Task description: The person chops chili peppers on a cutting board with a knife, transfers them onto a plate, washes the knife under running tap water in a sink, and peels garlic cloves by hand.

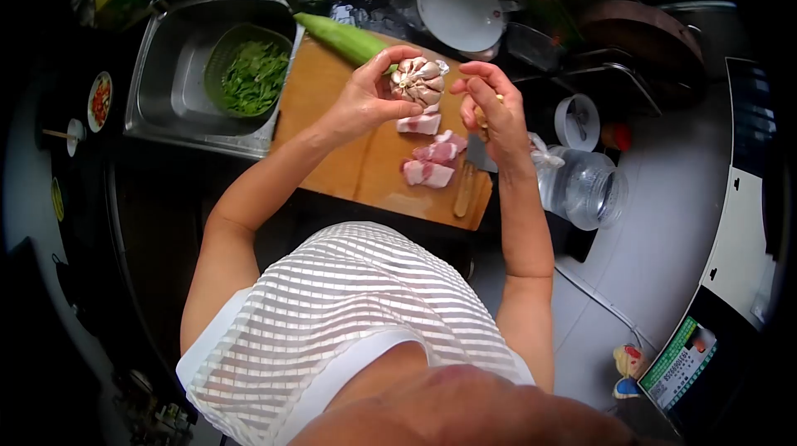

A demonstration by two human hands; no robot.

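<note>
My left hand holds a garlic bulb between thumb and fingers, above the wooden cutting board. Just right of the bulb, my right hand is curled, with small pale bits showing between its fingers that I cannot make out clearly. Under the hands, pieces of raw pork lie on the board. A cleaver rests at the board's right side, its wooden handle toward me and its blade partly hidden by my right hand. A long green vegetable lies across the board's far edge.
On the left is a metal sink with a colander of leafy greens. A white pan or bowl stands at the back. A clear jar and a white bowl are at the right. A plate of chopped peppers is far left.
</note>
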